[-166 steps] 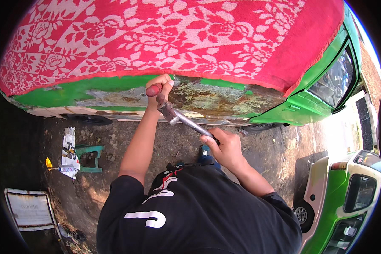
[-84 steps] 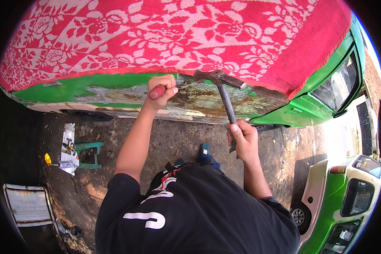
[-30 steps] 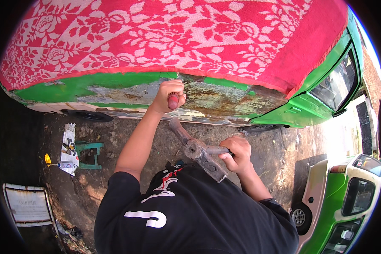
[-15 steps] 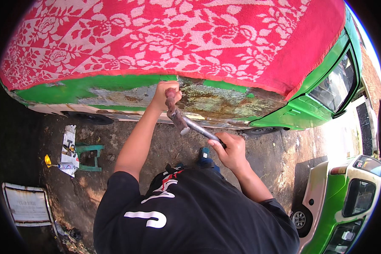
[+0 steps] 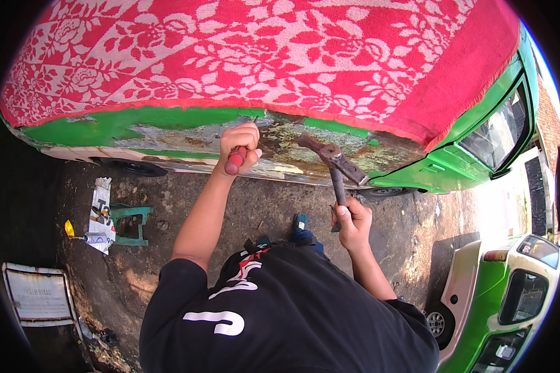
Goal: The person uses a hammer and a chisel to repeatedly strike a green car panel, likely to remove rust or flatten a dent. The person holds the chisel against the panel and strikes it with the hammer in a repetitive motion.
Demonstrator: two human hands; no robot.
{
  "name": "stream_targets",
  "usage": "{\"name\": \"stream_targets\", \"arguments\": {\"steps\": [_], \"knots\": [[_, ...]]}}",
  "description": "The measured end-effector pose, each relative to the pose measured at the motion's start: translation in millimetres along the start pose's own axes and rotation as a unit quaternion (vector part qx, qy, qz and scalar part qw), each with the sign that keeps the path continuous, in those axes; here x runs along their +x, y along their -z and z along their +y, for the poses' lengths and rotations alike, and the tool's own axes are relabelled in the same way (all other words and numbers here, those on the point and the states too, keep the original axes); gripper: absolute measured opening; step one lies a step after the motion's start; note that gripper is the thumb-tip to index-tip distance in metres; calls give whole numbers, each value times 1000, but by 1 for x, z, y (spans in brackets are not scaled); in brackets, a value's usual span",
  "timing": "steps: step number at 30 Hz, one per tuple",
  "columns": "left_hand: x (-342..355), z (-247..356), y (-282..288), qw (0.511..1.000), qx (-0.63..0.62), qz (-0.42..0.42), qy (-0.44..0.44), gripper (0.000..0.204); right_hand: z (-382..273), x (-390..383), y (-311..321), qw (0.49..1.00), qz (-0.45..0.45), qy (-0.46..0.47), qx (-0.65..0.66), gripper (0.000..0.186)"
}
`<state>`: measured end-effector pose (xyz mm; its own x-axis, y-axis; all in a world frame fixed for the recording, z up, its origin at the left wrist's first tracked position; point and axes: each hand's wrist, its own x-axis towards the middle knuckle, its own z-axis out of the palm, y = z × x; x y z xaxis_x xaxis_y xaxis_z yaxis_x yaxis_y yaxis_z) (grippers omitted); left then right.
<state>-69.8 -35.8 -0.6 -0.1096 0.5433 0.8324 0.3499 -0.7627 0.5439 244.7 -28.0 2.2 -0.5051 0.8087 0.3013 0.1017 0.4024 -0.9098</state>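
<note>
My left hand (image 5: 241, 138) is closed around a red-handled tool (image 5: 235, 161), its butt end toward me. A thin dark tip seems to show beyond my fist, against the van's side panel (image 5: 193, 138); the tool's exact kind is hidden. My right hand (image 5: 354, 222) grips the handle of a metal hammer (image 5: 333, 155). The hammer's head is raised to the right of my left fist, apart from the red handle. Between and behind my hands, the panel has rusty, bare metal patches with green paint around them.
A red and pink floral cloth (image 5: 242, 56) covers the van's top. On the ground at left are a green stool (image 5: 130, 224), a printed sheet (image 5: 101, 202) and a spray can (image 5: 95, 238). A framed white board (image 5: 38, 295) is at far left. Another green-and-white van (image 5: 488, 292) stands at right.
The hammer has moved from over the red-handled tool up and to the right, its head swinging away. My left fist has shifted slightly, and the red handle now tilts toward me.
</note>
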Motion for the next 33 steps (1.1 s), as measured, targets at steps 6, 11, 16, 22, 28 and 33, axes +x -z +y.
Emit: {"name": "stream_targets", "arguments": {"steps": [6,11,16,22,28,33], "knots": [[-3,-3,-1,999,15,-35,-11,30,1,1,2,1000,6,-15,-13,37],[-5,-8,0,996,48,-70,-14,27,0,2,0,1000,-5,0,-6,29],[-6,-7,-2,992,65,-104,-13,28,-2,1,-3,1000,-17,-6,-16,28],[-5,-9,-6,993,65,-95,-10,29,0,-1,-2,998,-43,0,-36,26],[-4,-10,-3,994,46,-96,-17,28,-3,-2,-6,996,-63,1,-63,23],[-3,-7,-5,992,58,-114,-5,28,-7,-1,-7,996,-60,-15,-66,23]]}}
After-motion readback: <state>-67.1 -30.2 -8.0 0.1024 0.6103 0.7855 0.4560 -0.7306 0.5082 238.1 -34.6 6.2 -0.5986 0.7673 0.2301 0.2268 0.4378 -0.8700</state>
